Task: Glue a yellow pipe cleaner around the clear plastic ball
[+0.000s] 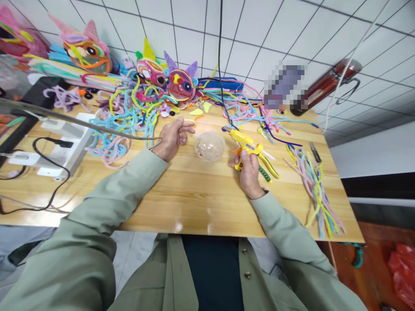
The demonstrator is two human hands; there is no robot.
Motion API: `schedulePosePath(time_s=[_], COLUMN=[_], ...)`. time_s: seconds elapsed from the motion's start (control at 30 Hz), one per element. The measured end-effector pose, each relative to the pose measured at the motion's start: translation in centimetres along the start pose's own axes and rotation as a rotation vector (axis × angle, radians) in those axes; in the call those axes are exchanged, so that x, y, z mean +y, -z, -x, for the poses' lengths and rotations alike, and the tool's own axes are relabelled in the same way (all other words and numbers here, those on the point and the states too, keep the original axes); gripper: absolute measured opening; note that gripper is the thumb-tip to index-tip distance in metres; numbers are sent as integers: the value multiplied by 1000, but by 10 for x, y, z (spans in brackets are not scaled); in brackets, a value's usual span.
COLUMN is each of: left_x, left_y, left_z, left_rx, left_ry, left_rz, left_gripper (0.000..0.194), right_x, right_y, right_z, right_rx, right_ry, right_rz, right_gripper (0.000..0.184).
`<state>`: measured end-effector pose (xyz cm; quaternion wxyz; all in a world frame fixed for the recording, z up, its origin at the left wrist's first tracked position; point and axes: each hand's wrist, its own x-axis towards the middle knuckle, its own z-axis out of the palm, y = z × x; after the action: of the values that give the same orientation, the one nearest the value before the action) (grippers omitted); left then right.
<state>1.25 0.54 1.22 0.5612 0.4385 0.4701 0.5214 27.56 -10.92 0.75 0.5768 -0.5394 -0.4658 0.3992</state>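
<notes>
My left hand (173, 136) is above the table left of centre. Its thumb and fingers close on a short yellow and orange pipe cleaner piece (199, 117), though the grip itself is partly hidden. My right hand (249, 172) is wrapped round the handle of a yellow hot glue gun (244, 141), whose nozzle points up and left. A white glue stick (267, 154) sticks out of its back. Between both hands sits a clear plastic dome (209, 147) with small specks on it. Pliers with green and yellow handles (269, 167) lie beside the glue gun.
Decorated animal heads (181, 83) and tangled pipe cleaners (132, 112) line the back. More pipe cleaners (316, 190) and a small cutter (314, 152) lie right. A power strip (69, 144) with cables stands left; a flask (327, 86) stands back right. A black cord (221, 56) hangs down.
</notes>
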Motion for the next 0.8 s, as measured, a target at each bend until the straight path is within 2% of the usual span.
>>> schedulePosePath(time_s=[0.07, 0.13, 0.27, 0.37, 0.43, 0.47, 0.57, 0.63, 0.7, 0.8], left_x=[-4, -7, -8, -9, -13, -16, -27, -35, -41, -45], left_y=[2, 4, 6, 7, 6, 6, 5, 6, 6, 4], left_z=[2, 5, 13, 23, 30, 33, 42, 45, 47, 49], left_rx=[-3, 6, 84, 78, 23, -28, -233, -344, -398, -387], left_ry=[-36, -84, -190, -215, -221, -219, -246, -295, -340, -407], left_rz=[-19, -48, -122, -239, -273, -287, -382, -455, -506, -561], left_gripper=[46, 40, 60, 66, 61, 67, 112, 128, 128, 120], right_x=[0, 1, 4, 4, 2, 1, 0, 1, 2, 3], right_y=[0, 1, 1, 0, 0, 0, 2, 2, 2, 2], right_z=[0, 0, 0, 1, 2, 2, 3, 4, 4, 4], right_rx=[-1, -6, 15, 43, 51, 55, 67, 73, 76, 35], right_ry=[3, 0, -6, -18, -19, -16, -18, -21, -2, 39], right_rz=[-4, -12, -13, -45, -45, -33, -8, -30, -66, -92], right_gripper=[74, 74, 73, 72, 73, 73, 73, 72, 71, 66])
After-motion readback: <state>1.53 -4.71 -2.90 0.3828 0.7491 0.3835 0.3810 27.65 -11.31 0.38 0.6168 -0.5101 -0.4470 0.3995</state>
